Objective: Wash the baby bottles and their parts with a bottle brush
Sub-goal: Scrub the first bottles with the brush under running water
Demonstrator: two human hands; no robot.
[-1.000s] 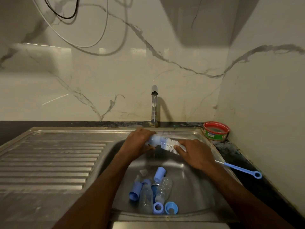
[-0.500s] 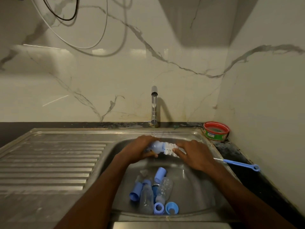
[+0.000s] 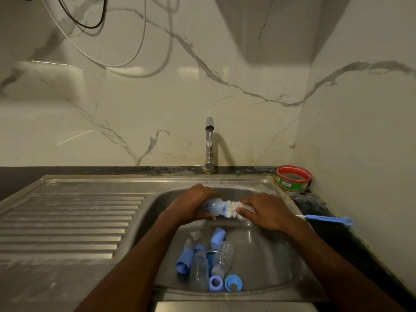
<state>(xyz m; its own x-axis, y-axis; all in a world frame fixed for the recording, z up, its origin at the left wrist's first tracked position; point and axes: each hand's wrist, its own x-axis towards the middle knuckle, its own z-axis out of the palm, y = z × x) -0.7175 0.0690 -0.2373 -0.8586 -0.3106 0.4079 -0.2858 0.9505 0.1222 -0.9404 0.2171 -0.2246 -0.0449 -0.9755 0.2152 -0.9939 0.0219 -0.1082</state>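
Your left hand point(image 3: 193, 204) grips a small bottle point(image 3: 215, 207) on its side, in the middle of the frame. Your right hand point(image 3: 267, 212) grips the bottle brush point(image 3: 234, 209) right by its white bristles, and the bristle tip pokes into the bottle's mouth. Hold the bottle tight so it can't slip. Push the brush in straight, then twist it. Keep both under the thin stream from the tap point(image 3: 209, 140) above. Below your hands, more bottles point(image 3: 222, 255) and blue caps point(image 3: 217, 238) lie in the sink point(image 3: 270, 262), waiting. The blue handle sticks out to the right.
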